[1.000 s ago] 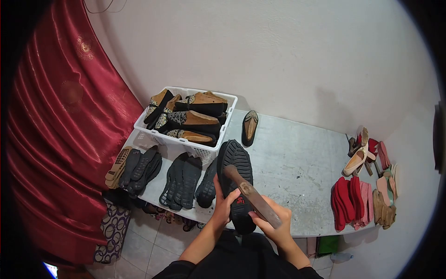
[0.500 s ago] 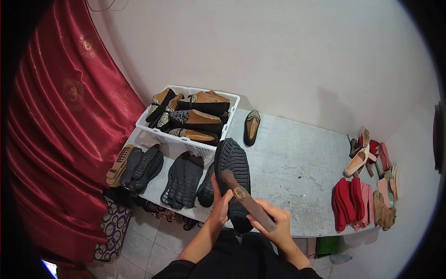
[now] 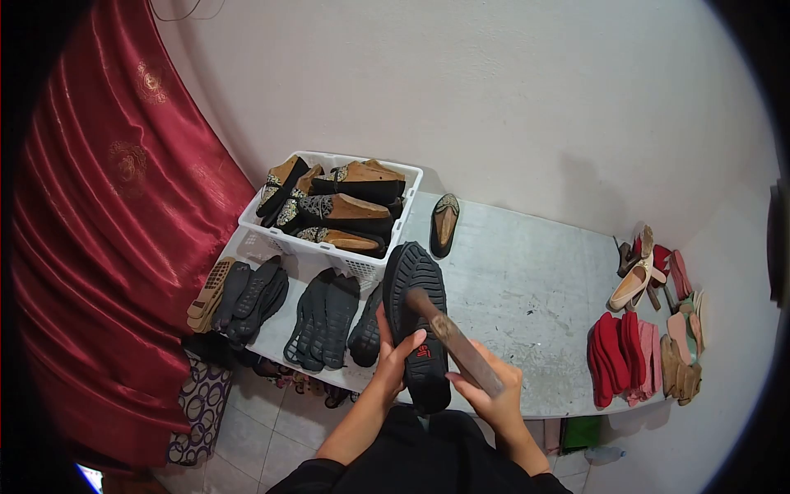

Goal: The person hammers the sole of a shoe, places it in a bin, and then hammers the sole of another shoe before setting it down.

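My left hand is wrapped round a black shoe, held with its ridged sole facing up and its toe away from me. The thumb lies along the sole's edge, beside a red mark near the heel; the other fingers are mostly hidden beneath. In my right hand is a hammer, gripped by its thick, worn body. Its rounded end overlaps the middle of the sole in this view. Close to the left hand, black soles lie on the table.
A white plastic basket of shoes stands on the table at the back left. One finished-looking shoe lies beside it. More soles lie left; red soles and heeled shoes lie right.
The hammer's rounded end has moved right and slightly down in view, toward the sole's middle. My left thumb has shifted right over the sole, and the red mark now shows more fully.
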{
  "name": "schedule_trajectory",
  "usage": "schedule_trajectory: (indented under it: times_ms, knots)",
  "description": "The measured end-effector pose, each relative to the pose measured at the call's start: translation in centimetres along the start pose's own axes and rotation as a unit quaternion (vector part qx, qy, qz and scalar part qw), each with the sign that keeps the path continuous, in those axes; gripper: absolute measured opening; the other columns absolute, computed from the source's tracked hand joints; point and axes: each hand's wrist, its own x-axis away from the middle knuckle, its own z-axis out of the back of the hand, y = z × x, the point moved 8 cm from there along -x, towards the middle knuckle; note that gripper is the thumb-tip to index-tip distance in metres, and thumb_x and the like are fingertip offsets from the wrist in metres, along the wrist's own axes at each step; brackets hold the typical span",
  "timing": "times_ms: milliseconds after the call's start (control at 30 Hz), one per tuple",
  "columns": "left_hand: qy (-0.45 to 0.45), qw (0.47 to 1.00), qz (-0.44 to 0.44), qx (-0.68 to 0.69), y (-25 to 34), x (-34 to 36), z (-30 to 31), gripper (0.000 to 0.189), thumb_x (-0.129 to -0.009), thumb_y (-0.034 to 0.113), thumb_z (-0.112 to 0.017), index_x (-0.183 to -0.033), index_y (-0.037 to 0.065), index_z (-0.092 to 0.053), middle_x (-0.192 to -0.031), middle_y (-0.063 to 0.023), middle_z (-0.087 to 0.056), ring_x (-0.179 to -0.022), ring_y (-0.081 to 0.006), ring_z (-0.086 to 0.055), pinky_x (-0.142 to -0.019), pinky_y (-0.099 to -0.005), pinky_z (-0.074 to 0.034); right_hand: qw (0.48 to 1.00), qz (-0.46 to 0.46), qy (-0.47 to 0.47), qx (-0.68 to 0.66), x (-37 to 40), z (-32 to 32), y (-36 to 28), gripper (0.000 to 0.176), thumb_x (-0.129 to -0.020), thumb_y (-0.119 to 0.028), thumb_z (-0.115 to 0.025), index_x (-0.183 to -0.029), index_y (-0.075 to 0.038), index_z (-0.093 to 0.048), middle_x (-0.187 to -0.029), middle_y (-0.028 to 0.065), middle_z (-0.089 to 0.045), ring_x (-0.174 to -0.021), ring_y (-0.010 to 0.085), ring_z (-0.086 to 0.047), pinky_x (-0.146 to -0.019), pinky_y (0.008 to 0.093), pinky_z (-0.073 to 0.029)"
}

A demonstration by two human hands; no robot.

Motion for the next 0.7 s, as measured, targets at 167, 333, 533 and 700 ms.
schedule_trajectory:
  times_ms: [167,333,533,700]
  knots:
    - [-0.046,0.999,-0.003,0.006,0.1,-0.1,-1.0,0.08,-0.076,0.009,-0.063,-0.136,0.023,-0.011,-0.12,-0.0127,-0.04,-0.106,-0.0233,-0.048,-0.081,-0.0339,-0.048,0.999,0.016,0.031,-0.024,-1.4,0.6,0.2,0.053,-0.061,-0.006,-0.077,-0.109,0.003,-0.057,-0.087,0.011,-0.066,-0.073,0.0132,-0.063,-0.063,0.0248,-0.048]
    - [-0.061,0.998,-0.004,-0.011,0.5,0.0,-1.7,0.082,-0.074,0.009,-0.064,-0.136,0.021,-0.012,-0.122,-0.0113,-0.04,-0.108,-0.0219,-0.046,-0.082,-0.0338,-0.047,0.999,0.002,0.05,-0.013,-2.8,1.6,-0.4,0.058,-0.062,-0.007,-0.078,-0.116,-0.008,-0.057,-0.086,0.015,-0.065,-0.073,0.0196,-0.065,-0.063,0.0267,-0.049]
    - [-0.102,0.994,-0.039,-0.027,0.8,-0.4,-1.6,0.08,-0.074,0.009,-0.063,-0.136,0.02,-0.014,-0.122,-0.0111,-0.04,-0.109,-0.0222,-0.045,-0.086,-0.035,-0.044,0.998,-0.01,0.054,-0.022,-2.6,1.5,0.1,0.058,-0.062,-0.008,-0.078,-0.116,-0.007,-0.057,-0.083,0.0145,-0.065,-0.071,0.0199,-0.065,-0.063,0.0264,-0.048]
    - [-0.073,0.997,-0.013,0.017,0.1,-0.6,-0.8,0.079,-0.076,0.009,-0.062,-0.136,0.021,-0.013,-0.122,-0.0115,-0.04,-0.107,-0.0228,-0.048,-0.082,-0.035,-0.048,0.999,-0.006,0.043,-0.024,-1.5,1.1,0.7,0.058,-0.061,-0.007,-0.078,-0.115,-0.009,-0.058,-0.081,0.0153,-0.065,-0.07,0.021,-0.065,-0.062,0.0276,-0.049]
